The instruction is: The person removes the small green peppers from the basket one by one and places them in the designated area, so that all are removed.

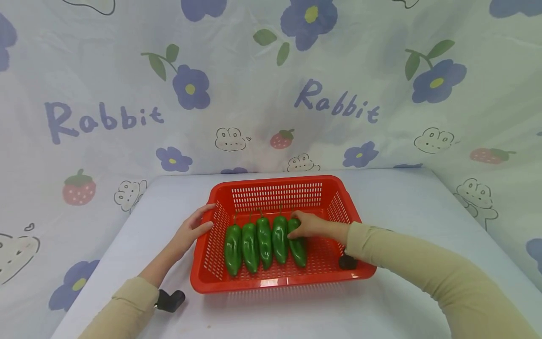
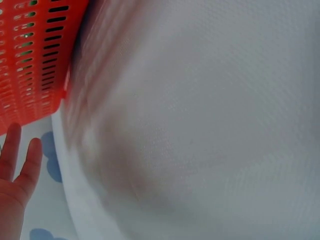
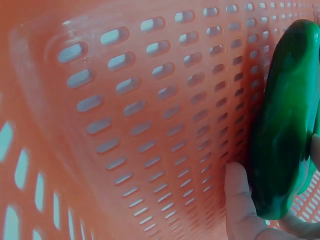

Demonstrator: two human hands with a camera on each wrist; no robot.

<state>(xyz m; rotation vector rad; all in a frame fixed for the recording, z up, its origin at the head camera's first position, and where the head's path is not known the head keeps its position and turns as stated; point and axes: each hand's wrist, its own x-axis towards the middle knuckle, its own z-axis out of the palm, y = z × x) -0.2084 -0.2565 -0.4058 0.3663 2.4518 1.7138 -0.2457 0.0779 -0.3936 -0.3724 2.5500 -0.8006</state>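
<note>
A white worktop point(image 1: 402, 207) carries a red basket point(image 1: 279, 188) with five green peppers in a row. My left hand point(image 1: 190, 231) rests against its left wall, fingers straight. My right hand point(image 1: 308, 225) grips the rightmost pepper point(image 1: 298, 249), fingers curled round its stem end.

"Rabbit" x2 on backdrop cloth point(image 1: 381, 70)

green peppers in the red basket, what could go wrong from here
The right hand grips the rightmost glossy green pepper, which lies against its neighbour in the row of five; moving it could nudge that next pepper out of line. The left hand only rests open-fingered on the red slotted plastic basket, so the basket might slide on the smooth white tabletop.
</note>
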